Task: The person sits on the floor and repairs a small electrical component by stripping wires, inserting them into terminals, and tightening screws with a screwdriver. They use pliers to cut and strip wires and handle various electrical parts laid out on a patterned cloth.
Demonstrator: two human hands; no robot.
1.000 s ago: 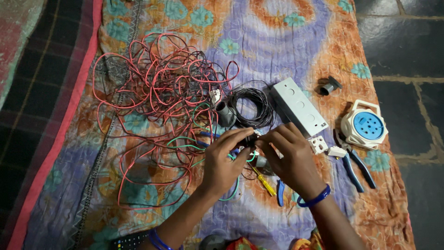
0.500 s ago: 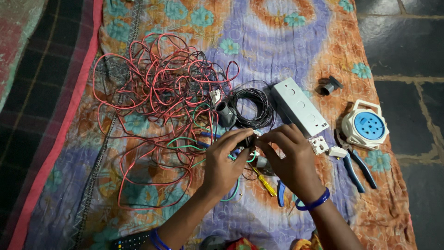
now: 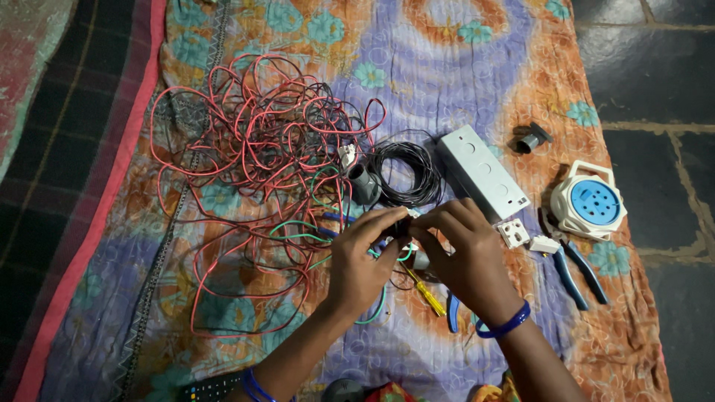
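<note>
My left hand (image 3: 357, 260) and my right hand (image 3: 465, 257) meet over the patterned cloth (image 3: 417, 67), fingertips pinched together on a small dark part (image 3: 402, 225) with a green wire (image 3: 313, 237) running from it. What the part is I cannot tell; my fingers cover most of it. A yellow-handled screwdriver (image 3: 426, 294) lies just under my hands. Right behind my fingers sit a coil of black wire (image 3: 406, 173) and a grey fitting (image 3: 363, 182).
A big tangle of red wire (image 3: 253, 156) spreads to the left. A long white box (image 3: 482, 173), small white sockets (image 3: 514, 233), blue-handled pliers (image 3: 577, 272), a white and blue round reel (image 3: 590, 202) and a black holder (image 3: 530, 138) lie to the right. Dark floor tiles (image 3: 655, 74) border the cloth.
Both hands stay pinched on the small part; the fingers shift only slightly. Nothing else on the cloth has moved.
</note>
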